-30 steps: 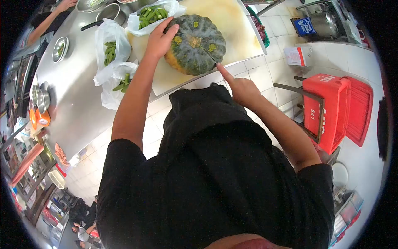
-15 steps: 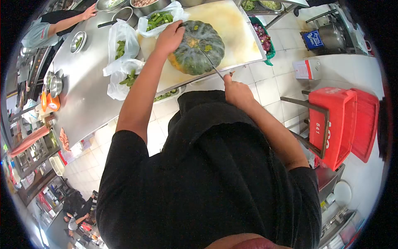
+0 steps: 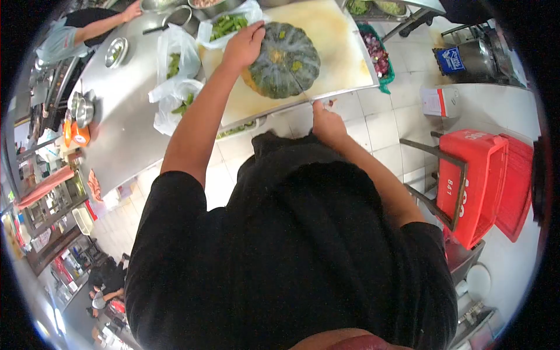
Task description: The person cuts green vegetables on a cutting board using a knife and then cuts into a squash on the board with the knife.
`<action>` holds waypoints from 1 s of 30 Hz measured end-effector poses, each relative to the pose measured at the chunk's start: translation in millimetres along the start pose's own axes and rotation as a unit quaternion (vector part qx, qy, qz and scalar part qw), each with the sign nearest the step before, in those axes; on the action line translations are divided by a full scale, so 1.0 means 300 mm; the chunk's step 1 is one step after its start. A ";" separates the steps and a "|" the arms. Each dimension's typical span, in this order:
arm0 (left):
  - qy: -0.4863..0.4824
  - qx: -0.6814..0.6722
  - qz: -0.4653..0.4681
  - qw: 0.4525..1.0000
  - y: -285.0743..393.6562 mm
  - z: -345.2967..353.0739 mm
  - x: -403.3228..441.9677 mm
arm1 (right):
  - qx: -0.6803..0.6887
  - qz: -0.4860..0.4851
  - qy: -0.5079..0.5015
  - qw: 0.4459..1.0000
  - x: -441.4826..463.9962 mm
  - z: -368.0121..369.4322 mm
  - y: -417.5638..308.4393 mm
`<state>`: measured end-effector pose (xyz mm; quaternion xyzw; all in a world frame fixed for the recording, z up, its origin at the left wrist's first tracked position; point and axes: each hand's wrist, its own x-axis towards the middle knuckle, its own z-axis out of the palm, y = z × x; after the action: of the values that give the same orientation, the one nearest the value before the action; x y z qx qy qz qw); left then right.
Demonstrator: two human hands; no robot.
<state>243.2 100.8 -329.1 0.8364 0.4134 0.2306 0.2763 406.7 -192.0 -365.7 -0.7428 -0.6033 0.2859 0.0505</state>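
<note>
A large green pumpkin [image 3: 284, 69] with an orange patch on its left side rests on the cutting board [image 3: 344, 52]. My left hand [image 3: 244, 48] grips its upper left side, fingers pressed against the skin. Near the board's front edge, my right hand [image 3: 328, 123] is closed round the handle of a knife [image 3: 301, 87]. The thin blade meets the pumpkin's near right side; how deep it sits I cannot tell.
White plastic bags [image 3: 175, 55] of cut green vegetables lie left of the board on the steel table [image 3: 125, 87]. Metal bowls [image 3: 116, 52] stand farther left, near another person's hand [image 3: 133, 10]. A green basket [image 3: 382, 76] of purplish produce and a red bin [image 3: 466, 181] are right.
My right hand and the knife handle have dropped slightly toward me, and less of the blade shows. My left hand stays on the pumpkin. The whole view has shifted a little.
</note>
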 end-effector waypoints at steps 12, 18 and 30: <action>-0.045 -0.058 -0.042 0.996 0.015 0.043 -0.011 | -0.011 0.030 -0.064 0.997 -0.112 -0.097 -0.022; -0.013 -0.046 -0.045 0.998 0.086 0.012 -0.028 | 0.022 -0.010 0.022 0.999 -0.032 0.076 0.085; -0.033 -0.025 -0.012 0.999 0.127 0.058 -0.088 | 0.027 -0.005 0.048 0.998 -0.145 0.074 0.155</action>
<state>260.8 55.1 -321.5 0.8316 0.4081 0.2099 0.3129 431.7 -250.6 -388.0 -0.7511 -0.5958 0.2658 0.1009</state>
